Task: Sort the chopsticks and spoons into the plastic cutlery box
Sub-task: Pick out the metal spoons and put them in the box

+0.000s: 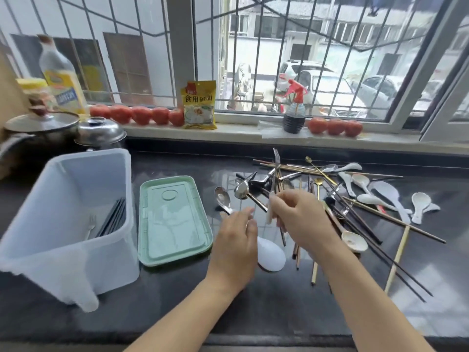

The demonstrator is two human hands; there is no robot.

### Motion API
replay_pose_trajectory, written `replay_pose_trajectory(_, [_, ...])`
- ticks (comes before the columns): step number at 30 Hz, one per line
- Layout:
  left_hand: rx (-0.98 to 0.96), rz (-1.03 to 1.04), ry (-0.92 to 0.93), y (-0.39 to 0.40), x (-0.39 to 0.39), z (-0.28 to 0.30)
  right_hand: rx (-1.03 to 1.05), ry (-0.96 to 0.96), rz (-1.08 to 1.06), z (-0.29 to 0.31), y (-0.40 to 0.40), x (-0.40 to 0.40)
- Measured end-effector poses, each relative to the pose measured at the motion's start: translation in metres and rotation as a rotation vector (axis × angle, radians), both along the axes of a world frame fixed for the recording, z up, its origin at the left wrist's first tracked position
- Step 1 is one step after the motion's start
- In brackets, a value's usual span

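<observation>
The translucent plastic cutlery box (pixel 76 219) stands at the left with dark chopsticks (pixel 114 217) and a fork (pixel 90 224) inside. Its green lid (pixel 175 219) lies flat beside it. A jumbled pile of chopsticks (pixel 360 219), metal spoons (pixel 241 190) and white ceramic spoons (pixel 421 204) covers the counter at the right. My right hand (pixel 299 217) is curled at the pile's near-left edge and pinches the handle of a white rice paddle (pixel 270 254). My left hand (pixel 236 240) hovers beside it with relaxed fingers, near a metal spoon (pixel 223 199), holding nothing.
Pots with lids (pixel 101 133) stand behind the box at the back left. The window sill holds an oil bottle (pixel 63 80), a yellow packet (pixel 199 105), a dark spray bottle (pixel 294 115) and rows of tomatoes (pixel 137 114). The dark counter (pixel 253 313) ends near me.
</observation>
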State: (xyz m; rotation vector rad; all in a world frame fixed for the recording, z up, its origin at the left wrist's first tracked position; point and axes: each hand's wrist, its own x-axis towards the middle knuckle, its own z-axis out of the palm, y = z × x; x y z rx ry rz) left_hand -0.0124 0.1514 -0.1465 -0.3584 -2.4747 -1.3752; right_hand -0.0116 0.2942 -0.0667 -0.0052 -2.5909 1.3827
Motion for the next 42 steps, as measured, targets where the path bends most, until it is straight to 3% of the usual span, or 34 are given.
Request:
replay_pose_trajectory(3, [0.528,-0.137,-0.239,-0.002,0.031,0.055,-0.302,0.111,0.094,0.018,-0.036,0.023])
replay_pose_trajectory(6, [0.753,-0.185,-0.305,-0.037,0.042,0.104,-0.45,0.174,0.174,0.043,-0.071,0.029])
replay_pose_trajectory(9, [0.686,-0.083,-0.174,-0.102,0.049,0.137,-0.47,0.195,0.334,0.077,-0.115,0.027])
replay_pose_trajectory(15, [0.264,0.255,0.078,-0.236,0.06,0.16,-0.517,0.114,0.485,0.13,-0.229,-0.011])
replay_pose_trajectory(20, [0.179,0.34,0.003,-0.303,0.063,0.141,-0.609,-0.181,0.607,0.129,-0.315,-0.044])
replay_pose_trajectory(23, [0.273,0.513,0.038,-0.333,0.054,0.114,-0.441,-0.158,0.535,0.131,-0.336,-0.068])
replay_pose_trajectory(25, [0.312,0.67,0.003,-0.355,0.047,0.083,-0.221,-0.157,0.466,0.128,-0.34,-0.082])
replay_pose_trajectory(28, [0.312,0.648,-0.235,-0.368,0.039,0.028,0.122,-0.367,0.406,0.101,-0.348,-0.094])
replay_pose_trajectory(30, [0.24,0.63,-0.272,-0.362,0.038,0.003,0.27,-0.445,0.397,0.075,-0.354,-0.101])
replay_pose_trajectory(35, [0.06,0.738,-0.121,-0.35,0.044,-0.012,0.472,-0.462,0.491,0.037,-0.361,-0.129])
replay_pose_trajectory(39, [0.047,0.748,-0.128,-0.349,0.043,-0.012,0.693,-0.605,0.578,0.024,-0.37,-0.135])
replay_pose_trajectory(42, [0.018,0.742,-0.138,-0.347,0.041,-0.013,0.731,-0.644,0.575,0.016,-0.376,-0.141])
